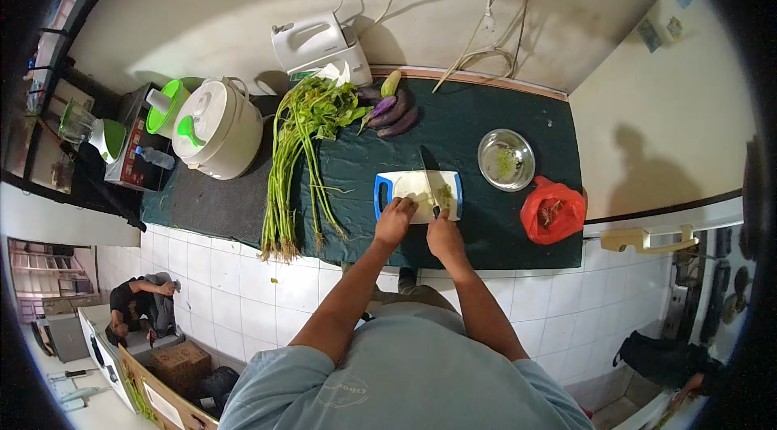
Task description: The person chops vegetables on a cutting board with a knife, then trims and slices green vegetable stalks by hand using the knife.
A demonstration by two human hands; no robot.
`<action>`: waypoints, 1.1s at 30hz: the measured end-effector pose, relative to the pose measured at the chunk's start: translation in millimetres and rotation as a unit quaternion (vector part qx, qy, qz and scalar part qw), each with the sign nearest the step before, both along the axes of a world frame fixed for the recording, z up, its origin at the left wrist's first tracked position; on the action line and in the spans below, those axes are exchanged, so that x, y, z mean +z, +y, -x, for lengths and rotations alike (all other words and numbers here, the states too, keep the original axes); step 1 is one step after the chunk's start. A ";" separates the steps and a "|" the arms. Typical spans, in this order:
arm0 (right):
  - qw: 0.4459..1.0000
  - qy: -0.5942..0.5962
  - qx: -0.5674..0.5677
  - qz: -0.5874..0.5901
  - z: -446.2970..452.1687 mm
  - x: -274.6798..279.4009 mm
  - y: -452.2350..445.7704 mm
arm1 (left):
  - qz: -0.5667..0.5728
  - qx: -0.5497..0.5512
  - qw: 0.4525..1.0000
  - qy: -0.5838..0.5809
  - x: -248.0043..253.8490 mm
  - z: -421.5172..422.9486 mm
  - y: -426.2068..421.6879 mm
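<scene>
My right hand [445, 239] is wrapped around the handle of a kitchen knife [429, 179], its blade pointing away from me over a white cutting board [393, 186] with a blue edge. Fingers bent and drawn together, my left hand [393, 221] presses on the board left of the blade. What lies under those fingertips is too hidden to name. Chopped green pieces [445, 194] lie on the board right of the knife. A metal bowl [484, 156] at the back right of the board holds more small green pieces.
Long-stemmed leafy greens [295, 155] lie left of the board, with several eggplants [393, 113] behind it. A red plastic bag [558, 210] sits right. Beyond are a white hand mixer [317, 40] and a rice cooker [217, 129]. Another person [142, 305] crouches on the floor at left.
</scene>
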State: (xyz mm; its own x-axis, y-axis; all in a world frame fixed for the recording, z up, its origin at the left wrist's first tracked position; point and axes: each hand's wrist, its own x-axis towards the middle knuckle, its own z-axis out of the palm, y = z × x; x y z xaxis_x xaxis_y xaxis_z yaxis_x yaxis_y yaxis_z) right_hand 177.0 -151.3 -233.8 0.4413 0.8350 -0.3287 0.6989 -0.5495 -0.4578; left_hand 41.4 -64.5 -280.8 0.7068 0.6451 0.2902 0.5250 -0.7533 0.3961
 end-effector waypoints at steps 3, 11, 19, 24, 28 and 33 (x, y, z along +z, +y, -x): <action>1.000 -0.003 -0.010 0.002 2.8 1.2 -0.2 | 0.072 0.031 0.997 0.016 0.7 -8.1 6.0; 0.999 0.031 -0.016 -0.008 -2.1 -5.5 11.0 | 0.136 0.074 0.988 0.018 -0.4 -21.9 18.1; 0.994 0.094 -0.040 0.034 7.2 -2.5 2.8 | 0.322 0.193 0.927 -0.002 -20.3 -30.1 39.9; 0.999 0.043 -0.025 0.004 -2.1 -13.4 18.3 | 0.340 0.168 0.924 0.041 -40.8 -28.9 57.5; 0.999 0.037 -0.001 -0.009 3.0 -1.0 4.5 | 0.369 0.192 0.909 0.031 -36.5 -28.3 57.5; 0.993 0.102 -0.049 -0.015 13.0 -29.7 -3.6 | 0.342 0.201 0.918 -0.008 -19.7 -27.6 47.8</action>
State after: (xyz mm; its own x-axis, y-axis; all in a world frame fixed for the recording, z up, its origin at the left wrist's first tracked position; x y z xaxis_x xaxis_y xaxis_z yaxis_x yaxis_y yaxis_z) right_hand 164.1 -154.9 -263.6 0.4473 0.8027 -0.3944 0.5344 -0.5935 -0.6019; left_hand 69.0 -16.8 -300.5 0.3713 0.8879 -0.2715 0.6965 -0.0730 0.7139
